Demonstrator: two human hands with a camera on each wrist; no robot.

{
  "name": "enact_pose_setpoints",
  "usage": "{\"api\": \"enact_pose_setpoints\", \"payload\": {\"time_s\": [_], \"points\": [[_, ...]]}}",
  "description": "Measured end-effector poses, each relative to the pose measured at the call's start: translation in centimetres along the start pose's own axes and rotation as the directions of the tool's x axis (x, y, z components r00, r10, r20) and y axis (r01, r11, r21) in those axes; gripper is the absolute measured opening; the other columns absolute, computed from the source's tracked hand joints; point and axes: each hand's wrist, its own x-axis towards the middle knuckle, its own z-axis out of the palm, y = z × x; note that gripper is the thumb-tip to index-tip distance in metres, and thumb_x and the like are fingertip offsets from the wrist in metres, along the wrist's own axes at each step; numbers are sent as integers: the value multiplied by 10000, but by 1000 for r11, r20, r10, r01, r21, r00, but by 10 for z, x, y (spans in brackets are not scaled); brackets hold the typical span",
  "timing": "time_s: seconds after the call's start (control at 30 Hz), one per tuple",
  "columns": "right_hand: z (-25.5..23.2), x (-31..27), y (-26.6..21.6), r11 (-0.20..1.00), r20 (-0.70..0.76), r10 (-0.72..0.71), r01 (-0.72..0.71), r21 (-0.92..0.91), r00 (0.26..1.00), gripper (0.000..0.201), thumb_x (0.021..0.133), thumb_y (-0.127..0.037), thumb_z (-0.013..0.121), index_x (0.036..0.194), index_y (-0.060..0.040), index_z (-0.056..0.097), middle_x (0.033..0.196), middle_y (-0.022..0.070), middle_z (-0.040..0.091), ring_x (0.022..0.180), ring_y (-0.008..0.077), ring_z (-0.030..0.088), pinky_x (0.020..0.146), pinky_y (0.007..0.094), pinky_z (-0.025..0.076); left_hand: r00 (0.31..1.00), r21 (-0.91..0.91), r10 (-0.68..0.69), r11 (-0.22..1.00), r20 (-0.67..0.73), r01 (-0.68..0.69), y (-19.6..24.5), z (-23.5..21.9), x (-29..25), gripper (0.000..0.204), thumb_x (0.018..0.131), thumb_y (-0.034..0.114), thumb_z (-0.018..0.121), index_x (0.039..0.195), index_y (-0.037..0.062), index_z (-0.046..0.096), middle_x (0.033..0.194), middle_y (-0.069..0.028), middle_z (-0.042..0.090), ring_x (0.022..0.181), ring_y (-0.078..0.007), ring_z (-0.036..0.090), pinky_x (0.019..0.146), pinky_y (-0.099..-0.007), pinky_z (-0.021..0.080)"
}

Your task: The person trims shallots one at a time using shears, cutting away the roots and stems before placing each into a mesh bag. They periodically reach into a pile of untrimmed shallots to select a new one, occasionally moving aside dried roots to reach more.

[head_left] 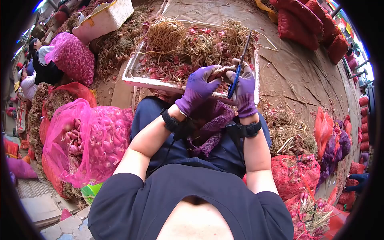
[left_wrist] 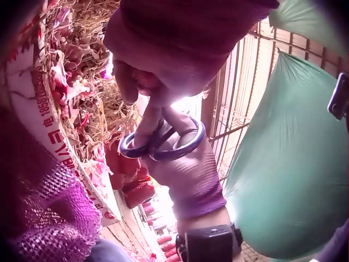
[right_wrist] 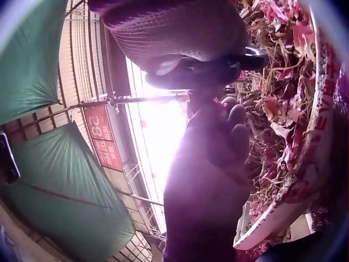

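Note:
Over the front edge of a white foam box (head_left: 158, 83), both hands meet in purple gloves. The left hand (head_left: 200, 86) pinches a small shallot (left_wrist: 144, 81), its dry stalk pointing toward the other hand. Blue-handled scissors (head_left: 237, 76) are in the right hand (head_left: 245, 91), with fingers through the handle loops and the long blade directed away from the body. Inside the box lie dry roots, red skins (head_left: 160, 68) and tangled stalk bundles (head_left: 166, 35). A purple mesh bag (head_left: 214, 127) hangs between the knees, below the hands.
At left stands a pink mesh bag of shallots (head_left: 104, 140), with another pink bag (head_left: 74, 58) farther back near other people. Red mesh bags (head_left: 294, 174) and dry stalks (head_left: 290, 136) lie at right. A foam box (head_left: 104, 22) sits tilted at the back left.

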Motion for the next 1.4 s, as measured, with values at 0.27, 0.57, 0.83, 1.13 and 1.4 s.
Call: {"api": "enact_pose_setpoints", "payload": {"time_s": [0.27, 0.57, 0.83, 1.13, 1.4], "points": [[-10, 3, -14, 978, 112, 190, -198, 70, 975, 411, 828, 8, 619, 1216, 3, 484, 912, 93, 632, 732, 149, 626, 649, 252, 541, 848, -744, -186, 414, 496, 525, 2, -8, 7, 318, 966, 283, 545, 1219, 94, 584, 1057, -29, 670, 861, -73, 618, 713, -223, 507], [-17, -4, -18, 930, 168, 283, -313, 192, 944, 400, 842, -38, 631, 1214, -7, 489, 877, 64, 629, 711, 134, 608, 627, 235, 514, 829, -847, -280, 88, 484, 524, -27, -20, 22, 223, 971, 223, 531, 1125, 69, 577, 1042, -71, 668, 717, -89, 610, 569, -183, 530], [-8, 13, 10, 937, -23, -149, 134, -322, 988, 370, 841, -132, 735, 1116, -4, 524, 904, 46, 637, 767, 85, 603, 642, 225, 496, 763, -804, -447, 146, 466, 577, -33, -24, 17, 231, 973, 230, 524, 1066, 38, 612, 1031, -120, 681, 739, -125, 644, 560, -210, 539], [-5, -29, 19, 591, 156, 27, 110, -799, 987, 632, 800, -398, 753, 1195, -40, 413, 801, 106, 609, 717, 254, 605, 705, 369, 495, 830, -732, -472, 446, 297, 515, -29, -33, 18, 226, 955, 285, 536, 1037, 87, 610, 986, -59, 689, 764, -124, 652, 643, -240, 510], [7, -21, 9, 698, -59, 114, -122, -706, 992, 417, 870, -415, 686, 1014, -48, 552, 717, 50, 585, 638, 143, 570, 581, 284, 465, 805, -641, -453, 497, 383, 585, -21, -29, 9, 220, 955, 248, 559, 1072, 69, 609, 976, -74, 683, 792, -129, 654, 654, -240, 526]]}}
